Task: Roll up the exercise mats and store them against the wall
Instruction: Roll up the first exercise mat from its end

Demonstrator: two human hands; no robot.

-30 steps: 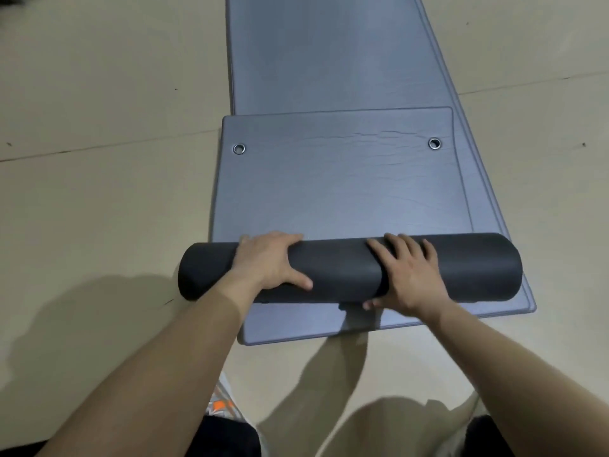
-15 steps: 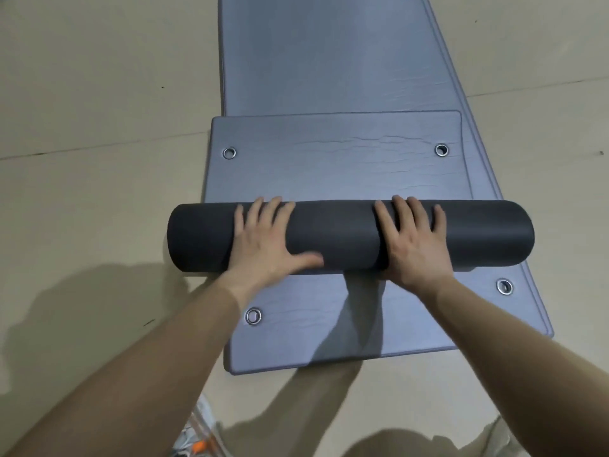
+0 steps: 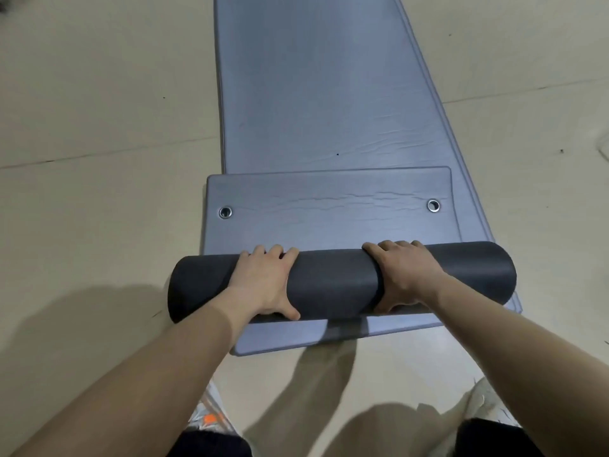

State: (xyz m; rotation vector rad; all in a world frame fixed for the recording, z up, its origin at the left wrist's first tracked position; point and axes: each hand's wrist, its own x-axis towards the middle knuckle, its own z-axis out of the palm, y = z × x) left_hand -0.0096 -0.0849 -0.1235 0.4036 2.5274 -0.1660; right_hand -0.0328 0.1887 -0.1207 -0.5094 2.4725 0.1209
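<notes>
Both grips are closed around the rolled mat (image 3: 333,282). The left grip (image 3: 263,285) has its fingers curled over the far side of the roll and its thumb on the near side, low down. The right grip (image 3: 403,278) wraps the roll the same way, a little right of the middle, with its thumb tucked under the near side.

The rolled mat is a dark grey cylinder lying crosswise, left to right. It sits on the near part of a grey-blue flat mat (image 3: 329,219), and its left end reaches past that mat's left edge, over the floor. A narrow strip of the flat mat shows on the near side of the roll. On the far side its end has rounded corners and two metal eyelets, the left eyelet (image 3: 225,212) and the right eyelet (image 3: 433,205).

Under this mat lies a long mat (image 3: 313,94) of the same grey-blue, which runs away to the far edge of the view. Its surface is finely ribbed and creased in places.

The floor (image 3: 99,127) is smooth, pale beige, crossed by thin seam lines on the left and right and dotted with a few dark specks. The person's shadow falls on the near floor. An orange-marked shoe (image 3: 207,420) and a pale shoe (image 3: 487,407) show at the near edge.
</notes>
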